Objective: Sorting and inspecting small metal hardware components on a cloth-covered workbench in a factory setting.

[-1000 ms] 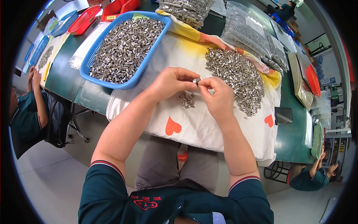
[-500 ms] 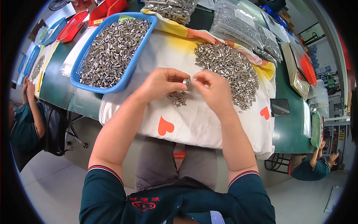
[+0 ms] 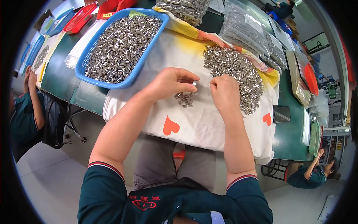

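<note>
My left hand (image 3: pixel 173 83) pinches a small round metal piece (image 3: pixel 195 83) between thumb and fingers, above the white cloth. Right below it lies a little cluster of short metal sleeves (image 3: pixel 184 100). A short gap to the right, my right hand (image 3: pixel 225 91) is closed, its fingertips pressed together; whatever they may hold is hidden. Beside and behind that hand spreads a large pile of the same short metal sleeves (image 3: pixel 242 71). To the left, a blue plastic basket (image 3: pixel 79 71) is filled with many similar pieces.
A white cloth (image 3: pixel 149 115) with red hearts covers the green table (image 3: pixel 285 140). Clear bags of metal parts (image 3: pixel 242 24) lie at the back. A dark phone (image 3: pixel 281 114) rests at the right. Red trays (image 3: pixel 80 18) stand far left. Other people sit at both sides.
My hands have come apart: the right has drawn away to the right from the round metal piece, while the left still holds it. The whole view has shifted slightly.
</note>
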### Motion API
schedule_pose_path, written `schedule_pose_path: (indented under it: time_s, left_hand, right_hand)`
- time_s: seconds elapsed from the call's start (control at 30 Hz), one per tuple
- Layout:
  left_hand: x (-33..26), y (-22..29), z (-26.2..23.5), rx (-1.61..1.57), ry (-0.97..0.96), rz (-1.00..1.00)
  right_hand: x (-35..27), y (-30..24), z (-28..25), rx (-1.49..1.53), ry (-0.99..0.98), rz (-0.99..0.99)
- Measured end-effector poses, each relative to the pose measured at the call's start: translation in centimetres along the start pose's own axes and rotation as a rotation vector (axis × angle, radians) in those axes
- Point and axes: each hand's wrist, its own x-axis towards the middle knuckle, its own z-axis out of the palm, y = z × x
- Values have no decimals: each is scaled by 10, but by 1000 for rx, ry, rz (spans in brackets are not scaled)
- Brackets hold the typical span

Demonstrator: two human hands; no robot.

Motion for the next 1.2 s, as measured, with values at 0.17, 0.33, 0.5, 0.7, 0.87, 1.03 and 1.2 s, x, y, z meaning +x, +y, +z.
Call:
schedule_pose_path:
  time_s: [0.17, 0.33, 0.5, 0.7, 0.87, 1.03, 1.2]
  left_hand:
    - [3, -5, 0, -32, -5, 22]
    - [2, -3, 0, -65, 0, 2]
    - [1, -3, -1, -157, -3, 29]
    - [1, -5, 0, -107, 13, 21]
    - [-2, 1, 3, -29, 91, -26]
    - [1, -5, 1, -96, 58, -2]
    - [0, -3, 1, -56, 19, -5]
  right_hand:
    - [-2, 4, -5, 29, -22, -35]
    - [-2, -11, -15, 650, -99, 155]
    - [-5, -22, -11, 820, -104, 73]
    - [-9, -27, -9, 665, 1, -17]
    - [-9, -33, -2, 463, 181, -136]
    - [-10, -29, -4, 633, 119, -79]
    - [-9, -25, -12, 690, -26, -9]
